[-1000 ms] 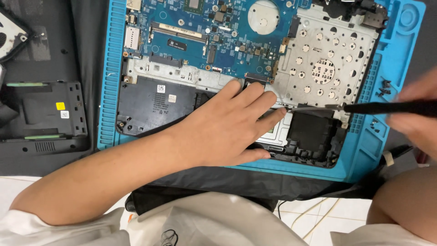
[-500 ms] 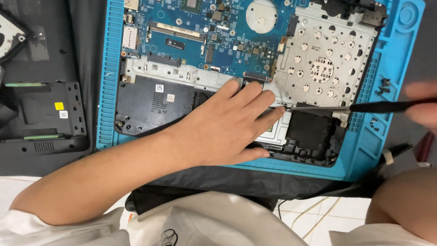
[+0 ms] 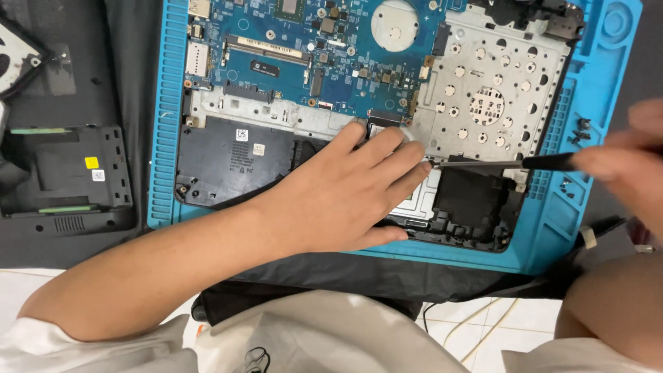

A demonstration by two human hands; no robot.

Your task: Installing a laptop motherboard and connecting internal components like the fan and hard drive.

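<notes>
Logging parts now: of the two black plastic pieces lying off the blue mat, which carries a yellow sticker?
The lower black cover, beside the blue mat; the upper piece shows none.

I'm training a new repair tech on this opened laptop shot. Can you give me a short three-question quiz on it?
1. True or false: the left hand lies flat on the opened laptop.
2. Which does the right hand hold? A) a black screwdriver B) pliers C) a brush
3. What colour is the work mat under the laptop?

Key: 1 true. 2 A; its tip meets the chassis beside the left fingertips. 3 blue.
</notes>
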